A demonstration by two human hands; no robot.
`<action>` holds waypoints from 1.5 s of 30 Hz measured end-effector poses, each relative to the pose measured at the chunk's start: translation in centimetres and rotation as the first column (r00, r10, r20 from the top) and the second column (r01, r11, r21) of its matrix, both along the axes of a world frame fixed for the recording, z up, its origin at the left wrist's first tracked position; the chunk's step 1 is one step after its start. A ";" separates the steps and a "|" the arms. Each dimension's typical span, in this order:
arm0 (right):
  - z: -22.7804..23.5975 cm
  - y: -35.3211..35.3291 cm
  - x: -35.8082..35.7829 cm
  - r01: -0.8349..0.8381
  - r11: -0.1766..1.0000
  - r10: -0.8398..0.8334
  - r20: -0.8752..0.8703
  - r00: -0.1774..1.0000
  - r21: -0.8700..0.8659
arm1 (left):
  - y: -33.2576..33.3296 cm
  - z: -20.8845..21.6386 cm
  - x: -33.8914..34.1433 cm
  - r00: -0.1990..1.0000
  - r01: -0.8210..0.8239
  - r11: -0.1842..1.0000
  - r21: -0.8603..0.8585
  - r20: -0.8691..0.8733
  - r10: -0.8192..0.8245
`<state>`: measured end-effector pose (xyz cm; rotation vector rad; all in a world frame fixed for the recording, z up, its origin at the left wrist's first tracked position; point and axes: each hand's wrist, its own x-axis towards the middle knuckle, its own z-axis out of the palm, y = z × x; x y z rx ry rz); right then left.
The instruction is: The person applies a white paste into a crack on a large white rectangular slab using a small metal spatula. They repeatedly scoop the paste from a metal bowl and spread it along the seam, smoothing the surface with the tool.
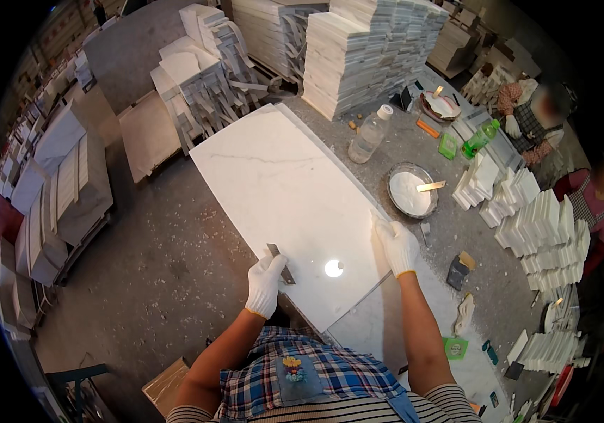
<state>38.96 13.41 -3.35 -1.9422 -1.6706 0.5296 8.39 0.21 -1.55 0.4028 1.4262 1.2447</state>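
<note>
A large white marble slab (281,183) with a faint grey vein lies slanted before me, its left edge jutting past the worktable. My left hand (264,287), in a white knit glove, is closed on a flat metal scraper blade (281,265) at the slab's near left edge. Across from it, my right hand (398,247), gloved the same way, grips the slab's right edge close to the near corner. Its fingertips are partly hard to make out against the white stone. A bright round light reflection shows on the slab between both hands.
Right of the slab stand a bowl of white paste (409,192) with a spatula, a clear plastic bottle (371,135) and a green bottle (480,139). Tall stacks of stone tiles (337,67) rise behind. More tile stacks (538,225) and two people (538,123) are at the right.
</note>
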 end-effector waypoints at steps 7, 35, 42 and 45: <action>-0.6 0.2 0.4 -0.017 1.000 0.016 0.030 0.999 0.011 | 0.0 -0.6 -0.1 1.000 0.011 1.000 0.029 0.013 -0.011; 0.0 1.9 -5.4 -0.104 0.995 0.104 -0.079 0.991 0.005 | 0.0 -0.5 0.0 1.000 0.007 0.999 0.048 0.024 -0.008; 1.7 1.8 -6.5 -0.101 0.995 0.100 -0.075 0.992 -0.002 | 0.0 -0.8 -0.1 0.999 -0.009 0.999 0.045 0.031 0.008; 1.3 1.9 -6.3 -0.098 0.995 0.098 -0.043 0.994 0.022 | 0.1 -1.2 -0.1 1.000 0.005 0.999 0.049 0.018 -0.006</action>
